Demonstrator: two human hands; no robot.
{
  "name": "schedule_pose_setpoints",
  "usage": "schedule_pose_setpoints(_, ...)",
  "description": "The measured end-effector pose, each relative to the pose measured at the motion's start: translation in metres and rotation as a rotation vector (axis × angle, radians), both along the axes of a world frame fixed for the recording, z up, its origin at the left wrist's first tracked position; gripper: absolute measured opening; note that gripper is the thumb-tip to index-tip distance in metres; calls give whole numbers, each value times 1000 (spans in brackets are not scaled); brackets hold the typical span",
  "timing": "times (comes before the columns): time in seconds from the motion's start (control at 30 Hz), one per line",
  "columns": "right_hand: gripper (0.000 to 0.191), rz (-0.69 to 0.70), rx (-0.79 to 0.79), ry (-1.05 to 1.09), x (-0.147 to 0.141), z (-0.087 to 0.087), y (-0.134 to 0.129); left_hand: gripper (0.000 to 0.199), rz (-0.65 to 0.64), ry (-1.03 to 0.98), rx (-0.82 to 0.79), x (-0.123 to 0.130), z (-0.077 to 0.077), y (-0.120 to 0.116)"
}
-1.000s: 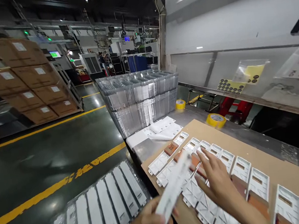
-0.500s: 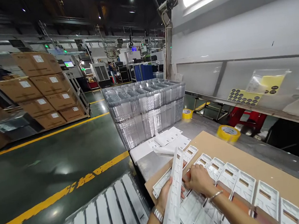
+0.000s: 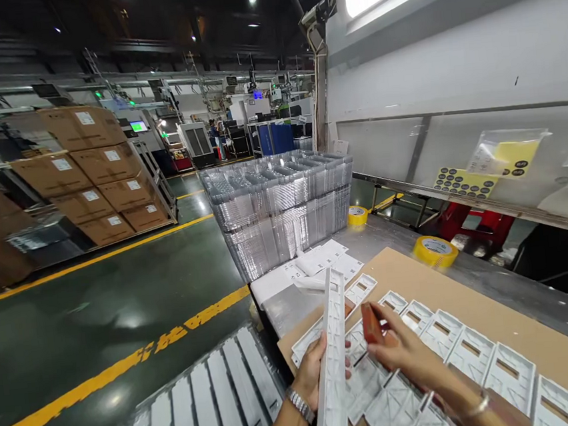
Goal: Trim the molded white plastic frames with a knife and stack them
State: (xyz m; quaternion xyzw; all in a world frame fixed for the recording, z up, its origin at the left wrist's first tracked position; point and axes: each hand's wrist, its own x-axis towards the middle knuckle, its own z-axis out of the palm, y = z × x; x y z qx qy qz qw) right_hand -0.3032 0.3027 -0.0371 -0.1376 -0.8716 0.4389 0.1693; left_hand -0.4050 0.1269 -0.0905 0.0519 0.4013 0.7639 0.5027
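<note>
My left hand (image 3: 311, 374) is closed around a long white ribbed plastic strip (image 3: 333, 342), which it holds tilted up over the bench. In my right hand (image 3: 402, 349), just to the right of the strip, a small reddish-brown block (image 3: 371, 324) is pinched between thumb and fingers. The block and the strip are apart. Beneath both hands, more white plastic parts with rectangular cut-outs lie in a row on a cardboard sheet (image 3: 394, 266); one of them is a part (image 3: 510, 372) at the right. My right forearm hides some of the row.
Stacked clear plastic trays (image 3: 283, 203) stand at the bench's far end, beside white labelled papers (image 3: 323, 257). Rolls of yellow tape (image 3: 436, 252) sit on the grey bench. At lower left is a tray of white strips (image 3: 197, 409). Cardboard boxes (image 3: 103, 167) are stacked across the aisle.
My right hand has moved slightly right and turned, bringing the reddish-brown block into view in its fingers. The strip in my left hand stands a little more upright.
</note>
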Motion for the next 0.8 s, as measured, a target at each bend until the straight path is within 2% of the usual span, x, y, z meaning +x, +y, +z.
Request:
schedule_pose_setpoints(0.07,78,101,100,85,9,-1,-30,44,82,51,49,11,11,-4)
schedule_pose_setpoints(0.2,78,182,269,184,16,-7,-72,38,173,131,89,32,24,-12)
schedule_pose_setpoints(0.37,87,198,409,210,21,-11,-86,39,180,205,125,51,33,-24)
schedule_pose_setpoints(0.47,85,219,430,206,32,-3,-89,51,141,307,217,61,39,-32)
schedule_pose_setpoints(0.53,79,246,391,187,41,7,-91,54,118,383,234,68,44,-38)
schedule_pose_setpoints(0.6,71,173,255,164,46,16,-96,53,84,437,180,75,51,-44)
schedule_pose_setpoints(0.7,64,-123,-37,125,45,22,-108,60,28,519,80,86,62,-54)
schedule_pose_setpoints(0.8,69,-305,-123,127,39,16,-125,69,15,566,-22,96,66,-63)
